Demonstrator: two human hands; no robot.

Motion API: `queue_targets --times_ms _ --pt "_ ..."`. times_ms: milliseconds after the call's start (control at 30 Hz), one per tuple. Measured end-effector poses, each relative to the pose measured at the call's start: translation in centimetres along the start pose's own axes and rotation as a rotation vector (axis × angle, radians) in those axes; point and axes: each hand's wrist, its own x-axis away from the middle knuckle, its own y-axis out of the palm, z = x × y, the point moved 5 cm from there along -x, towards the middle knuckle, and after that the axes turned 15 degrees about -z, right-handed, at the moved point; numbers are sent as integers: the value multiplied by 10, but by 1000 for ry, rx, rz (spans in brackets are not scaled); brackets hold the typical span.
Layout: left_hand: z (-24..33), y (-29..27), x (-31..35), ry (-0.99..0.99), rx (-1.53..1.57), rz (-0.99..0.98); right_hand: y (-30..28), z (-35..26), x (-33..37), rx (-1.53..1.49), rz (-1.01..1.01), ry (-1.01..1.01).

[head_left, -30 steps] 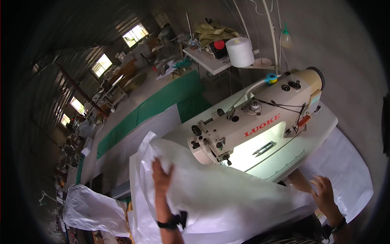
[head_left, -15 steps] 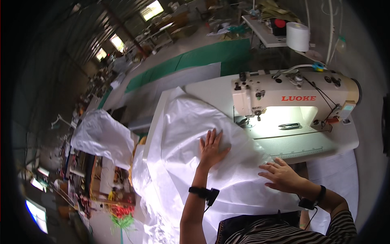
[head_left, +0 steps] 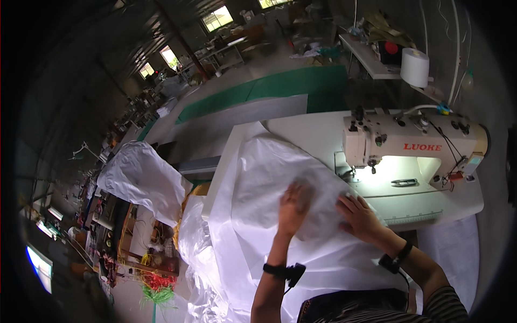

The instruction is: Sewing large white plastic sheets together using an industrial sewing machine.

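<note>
Presently: white sheet (head_left: 264, 180), one, draped over counter (head_left: 318, 128) beside sewing machine (head_left: 390, 137); left hand (head_left: 293, 209), fingers blurred, spread indeterminable; right hand (head_left: 362, 218), fingers loosely spread over it. Step, seemingly: smoothing; next move calls for even tension.

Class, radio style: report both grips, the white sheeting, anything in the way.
Left grip blurred over white sheeting; right grip open, palm down on sheeting. Sheeting rumpled, spread beside sewing machine head. Snips lie clear, right of sheeting.
</note>
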Motion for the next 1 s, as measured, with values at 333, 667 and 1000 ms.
queue_targets --times_ms 333,667,1000 --pt "-108 -73 37 -178 -583 76 -43 -34 3 -101 -345 -154" --pt "-126 -113 57 -232 -588 193 23 -35 -99 76 -30 -142" --pt "-142 -173 71 -100 -12 635 34 -59 -119 30 -127 -29"
